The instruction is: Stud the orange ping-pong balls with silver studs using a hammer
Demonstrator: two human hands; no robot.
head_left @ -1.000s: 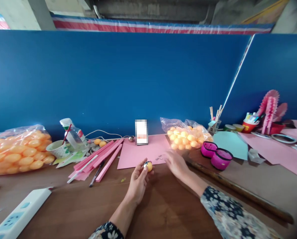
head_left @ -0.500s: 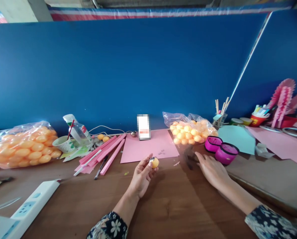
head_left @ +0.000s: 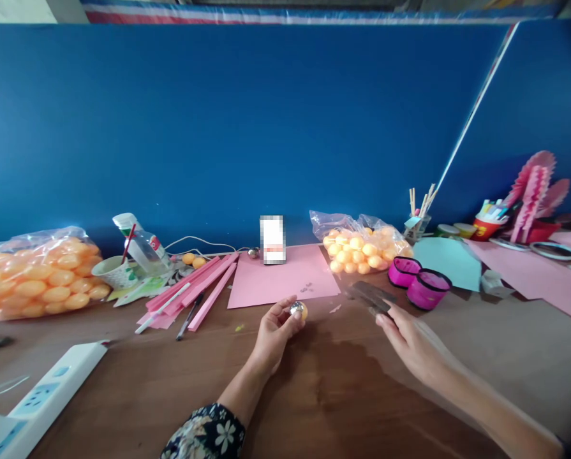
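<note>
Over the brown table, my left hand [head_left: 276,331] pinches a small yellow-orange ball [head_left: 298,310] whose upper side is shiny silver. My right hand [head_left: 412,338] grips a dark, flat tool [head_left: 374,295], blurred by motion, so its exact kind is unclear. The tool points left and away from me, apart from the ball. Just beyond my left hand lies a pink paper sheet [head_left: 285,280] with a few tiny silvery bits [head_left: 306,288] on it.
Bags of orange balls stand at left [head_left: 41,280] and right [head_left: 359,248]. Pink strips [head_left: 194,287], a tilted bottle [head_left: 144,245] and a power strip [head_left: 50,389] lie left. Magenta cuffs [head_left: 429,290] sit beside my right hand. A blue partition [head_left: 266,115] closes the back.
My right hand has lifted the dark tool from the table beside the cuffs and turned it. The ball in my left hand has rotated, showing more silver. The view has shifted slightly.
</note>
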